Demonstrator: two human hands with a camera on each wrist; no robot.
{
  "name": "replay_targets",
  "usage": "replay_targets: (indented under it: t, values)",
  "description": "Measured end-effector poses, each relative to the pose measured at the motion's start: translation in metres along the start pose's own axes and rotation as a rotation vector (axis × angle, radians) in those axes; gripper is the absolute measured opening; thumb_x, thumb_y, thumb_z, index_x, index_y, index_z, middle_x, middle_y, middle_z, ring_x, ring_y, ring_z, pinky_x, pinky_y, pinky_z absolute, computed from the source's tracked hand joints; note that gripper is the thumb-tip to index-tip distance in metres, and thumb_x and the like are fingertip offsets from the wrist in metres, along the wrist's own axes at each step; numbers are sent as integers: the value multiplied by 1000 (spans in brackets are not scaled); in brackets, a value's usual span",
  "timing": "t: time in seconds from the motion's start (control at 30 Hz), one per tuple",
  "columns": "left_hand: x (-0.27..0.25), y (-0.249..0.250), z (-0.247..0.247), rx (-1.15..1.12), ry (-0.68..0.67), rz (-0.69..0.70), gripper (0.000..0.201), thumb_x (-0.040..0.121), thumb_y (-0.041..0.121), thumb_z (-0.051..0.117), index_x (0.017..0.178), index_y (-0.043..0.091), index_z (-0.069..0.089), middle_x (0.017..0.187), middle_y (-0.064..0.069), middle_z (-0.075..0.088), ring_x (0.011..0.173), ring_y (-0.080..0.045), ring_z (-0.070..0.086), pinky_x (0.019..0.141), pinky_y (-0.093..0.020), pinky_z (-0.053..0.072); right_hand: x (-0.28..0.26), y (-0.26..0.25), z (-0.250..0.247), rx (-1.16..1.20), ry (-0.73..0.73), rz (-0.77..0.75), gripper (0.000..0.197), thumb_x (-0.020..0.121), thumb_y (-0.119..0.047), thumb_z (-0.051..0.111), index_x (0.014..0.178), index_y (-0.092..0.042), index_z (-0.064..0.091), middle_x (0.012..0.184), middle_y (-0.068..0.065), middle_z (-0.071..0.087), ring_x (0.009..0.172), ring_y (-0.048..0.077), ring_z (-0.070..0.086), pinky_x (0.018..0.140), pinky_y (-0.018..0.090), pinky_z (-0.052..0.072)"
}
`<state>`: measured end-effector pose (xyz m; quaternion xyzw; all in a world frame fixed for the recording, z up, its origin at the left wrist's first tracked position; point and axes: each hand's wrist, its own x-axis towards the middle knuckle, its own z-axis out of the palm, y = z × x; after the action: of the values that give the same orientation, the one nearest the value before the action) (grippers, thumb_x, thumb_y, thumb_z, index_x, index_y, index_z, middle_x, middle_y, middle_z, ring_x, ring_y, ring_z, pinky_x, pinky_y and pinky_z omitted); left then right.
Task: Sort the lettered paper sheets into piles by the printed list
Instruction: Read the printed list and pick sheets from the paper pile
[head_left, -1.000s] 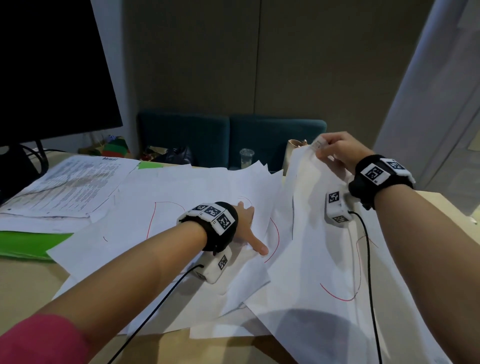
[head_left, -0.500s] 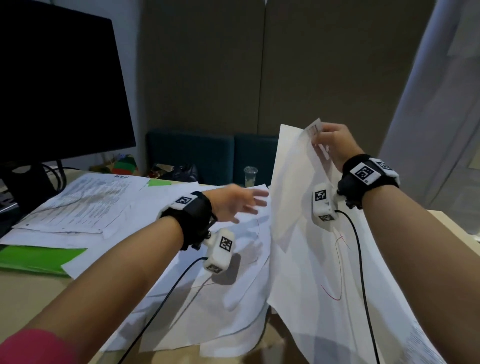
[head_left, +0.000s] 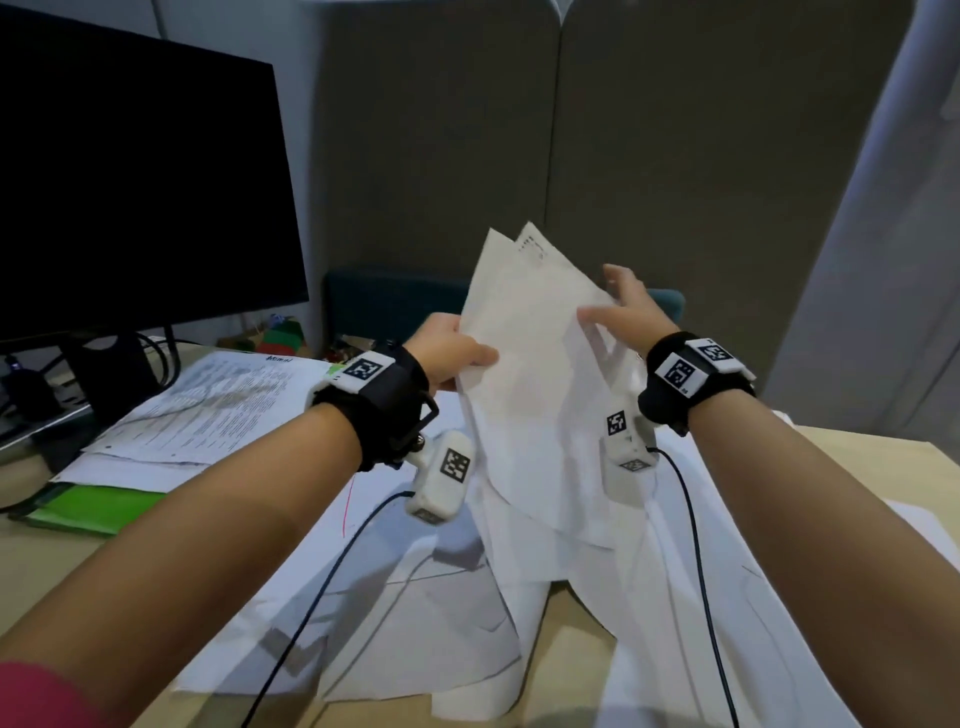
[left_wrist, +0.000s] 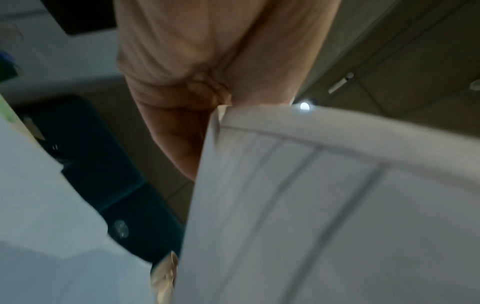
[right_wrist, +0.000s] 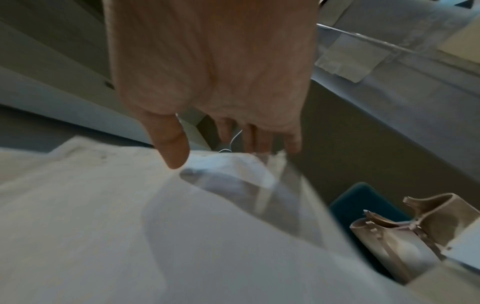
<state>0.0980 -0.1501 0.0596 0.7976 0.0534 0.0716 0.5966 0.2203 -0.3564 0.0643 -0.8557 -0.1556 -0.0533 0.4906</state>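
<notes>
Desk (head_left: 883, 467) is light wood, dark monitor (head_left: 130, 182) far left, grey partition behind with a teal chair back (head_left: 395, 296) under it; loose white sheets (head_left: 415, 597) lie overlapped and unsquared across the desk middle, some with red or grey curved pen lines, no letters readable from the head view; printed list (head_left: 223, 405) sits left of them on a stack above a green folder (head_left: 98, 506), near the monitor foot; held sheets (head_left: 530, 374) are raised above the desk, at least two judging by the two top corners, lower edges draping toward the spread below; left hand (head_left: 452, 358) pinches their left edge, thumb on the near face, fingers behind; right hand (head_left: 631, 312) is at the right edge with thumb and fingers extended and slack, thumb tip close to the paper, contact not confirmable from the right wrist view, so reads as not gripping; progress judgement: early, no distinct squared piles visible anywhere, most sheets appear unsorted; left to do: read the letter on each sheet, check against the list, lay out separate piles; risk: thin paper held at one edge may slip or fan apart
</notes>
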Motion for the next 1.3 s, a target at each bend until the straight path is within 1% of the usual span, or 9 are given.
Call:
replay_targets:
  t: [0.13,0.23,0.33,0.53,0.7,0.83,0.93,1.17,1.3]
  values:
    - [4,3,-32,-82,54,53,25,88,2,63,114,5,61,106,-10,68,86,-21,65,77,-35,56,3,20,4,74,47,231,120,50,-67,77,148,-29,18,143,6,40,131,28,40,108,50,32]
    - [7,1,-47,-165,95,54,27,90,3,61,117,6,59,103,-6,67,81,-16,65,63,-26,57,-14,16,7,163,-175,286,62,83,-40,69,134,-15,43,107,6,57,84,20,59,73,37,50]
    - [14,-3,-57,-257,144,34,31,91,1,60,121,4,58,102,-6,67,81,-16,65,62,-26,57,-21,11,10,247,-295,219,32,88,-18,65,117,-4,59,78,2,61,53,11,57,50,25,43]
    - [25,1,-73,-336,252,93,32,90,-5,58,122,-4,57,107,-13,65,81,-19,64,69,-27,55,-14,-8,20,230,-286,113,26,88,-3,61,113,-7,62,102,10,69,93,25,64,87,40,51]
    - [31,12,-97,-258,495,253,26,88,-2,61,114,-4,60,97,-8,63,85,-21,62,67,-22,53,-12,0,20,77,-393,167,31,83,2,63,113,-8,62,100,9,66,87,24,63,73,35,51]
    - [38,7,-119,-216,674,275,45,82,11,68,123,-2,55,121,-12,61,111,-24,60,97,-41,49,-19,18,24,-157,-479,218,27,82,2,64,106,-11,62,99,9,66,86,23,63,70,33,53]
    - [48,-7,-138,-224,748,246,52,76,18,68,122,-3,56,123,-17,61,112,-31,60,97,-53,47,-17,29,26,-345,-397,173,24,81,-5,67,103,-15,63,104,10,66,95,27,64,82,39,56]
    - [41,-41,-158,-198,869,177,30,83,0,58,112,-4,64,112,-15,66,96,-22,63,78,-27,49,-7,29,14,-442,-134,102,8,80,-13,67,84,-19,64,87,6,66,83,25,62,71,31,51]
    - [40,-64,-168,-105,869,129,30,86,1,55,114,-1,64,116,-13,65,104,-26,62,83,-26,46,4,15,10,-296,27,64,16,84,-10,58,72,-21,57,78,6,63,82,29,61,81,39,50]
